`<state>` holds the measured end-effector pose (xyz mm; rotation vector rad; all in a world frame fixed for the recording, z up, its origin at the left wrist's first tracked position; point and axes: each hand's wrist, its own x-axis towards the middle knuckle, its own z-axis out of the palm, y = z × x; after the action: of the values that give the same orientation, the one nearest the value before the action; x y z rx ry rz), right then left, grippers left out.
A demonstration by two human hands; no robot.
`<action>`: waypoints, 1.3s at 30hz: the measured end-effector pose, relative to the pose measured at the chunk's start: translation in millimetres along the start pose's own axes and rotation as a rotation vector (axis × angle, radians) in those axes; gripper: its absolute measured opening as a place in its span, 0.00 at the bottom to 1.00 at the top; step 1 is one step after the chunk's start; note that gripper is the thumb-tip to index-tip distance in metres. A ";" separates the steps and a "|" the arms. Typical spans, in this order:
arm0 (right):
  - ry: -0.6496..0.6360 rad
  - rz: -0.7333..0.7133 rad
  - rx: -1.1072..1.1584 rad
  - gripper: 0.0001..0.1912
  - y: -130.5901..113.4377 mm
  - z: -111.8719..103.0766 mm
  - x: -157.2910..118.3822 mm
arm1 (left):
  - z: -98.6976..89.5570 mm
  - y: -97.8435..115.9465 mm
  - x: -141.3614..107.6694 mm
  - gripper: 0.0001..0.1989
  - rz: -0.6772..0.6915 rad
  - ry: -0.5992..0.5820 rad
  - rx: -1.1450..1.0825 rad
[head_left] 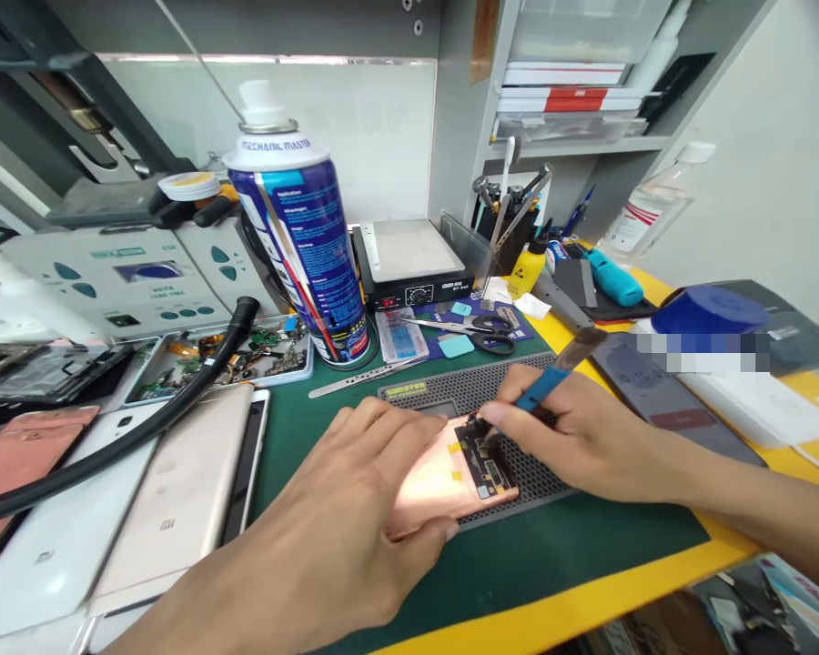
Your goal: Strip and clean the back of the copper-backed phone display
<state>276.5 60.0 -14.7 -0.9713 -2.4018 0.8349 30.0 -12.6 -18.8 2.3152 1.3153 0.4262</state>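
A copper-coloured phone screen panel (427, 482) lies flat, with a black circuit strip (481, 464) and yellow tape bits at its right end. My left hand (355, 491) grips the panel, thumb along the near edge and fingers over the far side. In a pen-like hold, my right hand (580, 432) is closed on a slim blue-handled tool (540, 387) with a wide brownish upper end. Its lower tip reaches the black strip; the tip's exact shape is hard to make out. Under the panel is a grey perforated pad (546, 478).
Behind stand a blue spray can (300, 255) and a small heating plate (413, 250). Scissors (478, 327) and tweezers (361, 377) lie beyond the pad. Phones (177, 500) and a black hose (197, 400) fill the left. A dark phone (669, 391) and a white device (751, 391) are right.
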 end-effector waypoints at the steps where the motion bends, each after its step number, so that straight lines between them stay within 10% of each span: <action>1: 0.028 0.010 -0.004 0.17 0.5 -0.2 1.0 | 0.2 -0.3 -0.1 0.25 0.001 0.001 -0.003; 39: 0.118 -0.247 -0.249 0.12 -4.6 8.0 4.6 | 1.4 -0.1 -1.4 0.25 0.036 0.047 -0.039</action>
<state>266.6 57.7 -16.8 -0.7643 -2.4956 0.3865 29.9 -14.0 -20.1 2.3123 1.2778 0.5166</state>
